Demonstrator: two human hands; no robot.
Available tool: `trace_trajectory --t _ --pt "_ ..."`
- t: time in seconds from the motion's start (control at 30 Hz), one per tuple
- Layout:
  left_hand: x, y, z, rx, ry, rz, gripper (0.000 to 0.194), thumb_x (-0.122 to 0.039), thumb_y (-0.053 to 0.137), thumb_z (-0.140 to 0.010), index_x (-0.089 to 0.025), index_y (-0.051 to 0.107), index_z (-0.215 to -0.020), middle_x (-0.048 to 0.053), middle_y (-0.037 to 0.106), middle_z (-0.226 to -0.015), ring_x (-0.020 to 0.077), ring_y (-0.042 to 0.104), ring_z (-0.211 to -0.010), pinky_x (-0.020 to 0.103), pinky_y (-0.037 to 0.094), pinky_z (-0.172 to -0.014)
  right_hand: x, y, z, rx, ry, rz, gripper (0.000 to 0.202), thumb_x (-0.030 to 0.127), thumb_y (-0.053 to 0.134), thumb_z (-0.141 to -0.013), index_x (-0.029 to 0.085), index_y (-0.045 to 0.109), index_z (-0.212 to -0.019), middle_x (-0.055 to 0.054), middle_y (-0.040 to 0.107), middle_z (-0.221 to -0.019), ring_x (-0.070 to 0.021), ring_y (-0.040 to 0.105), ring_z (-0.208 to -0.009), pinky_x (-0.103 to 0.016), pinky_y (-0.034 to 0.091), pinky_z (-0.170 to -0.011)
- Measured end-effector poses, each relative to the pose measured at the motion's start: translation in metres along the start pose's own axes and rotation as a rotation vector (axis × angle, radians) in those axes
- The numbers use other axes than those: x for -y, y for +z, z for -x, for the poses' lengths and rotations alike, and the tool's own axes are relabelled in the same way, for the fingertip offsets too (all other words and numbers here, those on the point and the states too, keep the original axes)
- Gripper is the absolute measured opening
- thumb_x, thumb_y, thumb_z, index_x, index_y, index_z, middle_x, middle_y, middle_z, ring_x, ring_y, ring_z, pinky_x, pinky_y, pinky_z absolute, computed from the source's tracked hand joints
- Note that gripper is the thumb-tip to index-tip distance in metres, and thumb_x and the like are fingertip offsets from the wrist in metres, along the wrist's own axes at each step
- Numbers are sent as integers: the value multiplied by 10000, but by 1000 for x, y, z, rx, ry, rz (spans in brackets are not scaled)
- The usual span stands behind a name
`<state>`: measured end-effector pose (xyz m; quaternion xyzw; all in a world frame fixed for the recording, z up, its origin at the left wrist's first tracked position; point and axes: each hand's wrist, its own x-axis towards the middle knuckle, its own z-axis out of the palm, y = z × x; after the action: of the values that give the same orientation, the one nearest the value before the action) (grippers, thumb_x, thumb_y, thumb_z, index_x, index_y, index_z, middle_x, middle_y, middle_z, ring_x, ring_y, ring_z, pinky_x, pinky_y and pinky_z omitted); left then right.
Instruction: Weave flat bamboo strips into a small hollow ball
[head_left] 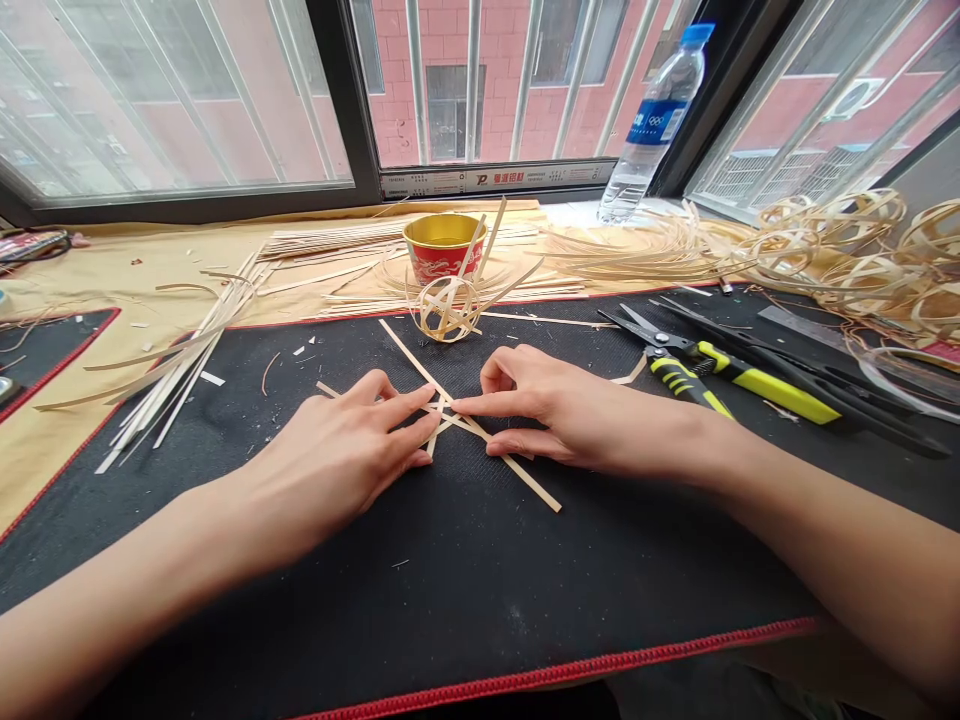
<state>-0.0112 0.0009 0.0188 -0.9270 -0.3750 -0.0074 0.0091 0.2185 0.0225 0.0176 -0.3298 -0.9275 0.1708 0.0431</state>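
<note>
Several flat bamboo strips cross in a star on the black mat. My left hand reaches in from the left, its fingertips pressing the strips beside the crossing. From the right, my right hand sets its extended index fingertip on the crossing, with the thumb against a strip lower down and the other fingers curled. Parts of the strips are hidden beneath both hands. Just beyond them rests a small openwork woven ball with loose strip ends sticking up.
A red and gold tin stands behind the ball. Yellow-black pruning shears and black scissors lie right. Loose strips fan out left. A water bottle stands by the window; woven balls pile up far right.
</note>
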Motion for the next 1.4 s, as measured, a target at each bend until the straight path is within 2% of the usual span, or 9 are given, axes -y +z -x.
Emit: trace_trajectory --t 0.1,0.43,0.6,0.67,0.77,0.9,1.03,1.2,1.4 --pt "0 1 0 43 30 -76 320 -292 384 -951 -252 607 -1178 53 588 -1290 248 544 -938 227 324 -453 1 0 0 1 4 0 383 306 578 -888 241 602 -1264 -117 498 -1052 -231 483 -970 -402 428 -895" --pt "2 12 1 -54 6 -92 380 -276 295 -966 -283 632 -1143 15 607 -1274 231 552 -921 241 316 -478 1 0 0 16 -1 36 397 315 548 -905 261 571 -1298 -114 484 -1047 -226 468 -952 -400 426 -884" --pt "-2 11 -1 -65 -14 -102 362 -261 317 -960 -286 625 -1147 10 623 -1257 238 565 -901 229 273 -458 -2 2 -1 -8 -29 42 384 323 546 -905 269 583 -1284 -109 485 -1033 -226 473 -938 -410 433 -877" --pt "-3 7 -1 -35 -24 -106 359 -264 320 -961 -282 629 -1143 13 617 -1267 248 569 -914 234 293 -464 -2 2 -1 -4 -18 33 383 325 553 -901 265 591 -1277 -112 487 -1037 -227 477 -942 -408 435 -878" --pt "0 3 -1 -7 -26 -73 362 -313 316 -968 -278 624 -1155 29 625 -1251 246 575 -907 269 399 -521 -2 1 0 -3 -2 8 391 320 564 -897 260 585 -1283 -108 492 -1045 -221 482 -956 -399 436 -893" --pt "9 5 0 -96 -31 36 353 -318 363 -956 -235 552 -1242 69 657 -1159 221 596 -948 337 500 -750 -4 2 1 -42 -8 -46 379 306 589 -882 255 605 -1258 -100 510 -1058 -214 498 -964 -400 436 -916" --pt "11 10 1 -116 -78 61 278 -313 432 -926 -188 609 -1099 87 644 -1101 228 591 -948 348 500 -767 -6 4 0 -41 3 -78 388 314 603 -872 262 607 -1256 -101 512 -1064 -220 501 -977 -399 435 -922" --pt "4 10 0 -118 -109 82 272 -303 444 -925 -158 665 -861 83 629 -894 212 553 -856 349 481 -741 -6 5 0 -32 14 -71 411 328 608 -869 248 597 -1271 -102 504 -1065 -224 488 -1003 -390 430 -934" --pt "1 9 0 -144 -93 91 287 -286 431 -935 -161 674 -848 72 636 -895 192 556 -834 314 464 -693 -8 6 1 -56 -1 -53 410 343 597 -876 270 587 -1278 -96 500 -1063 -219 497 -993 -390 445 -916"
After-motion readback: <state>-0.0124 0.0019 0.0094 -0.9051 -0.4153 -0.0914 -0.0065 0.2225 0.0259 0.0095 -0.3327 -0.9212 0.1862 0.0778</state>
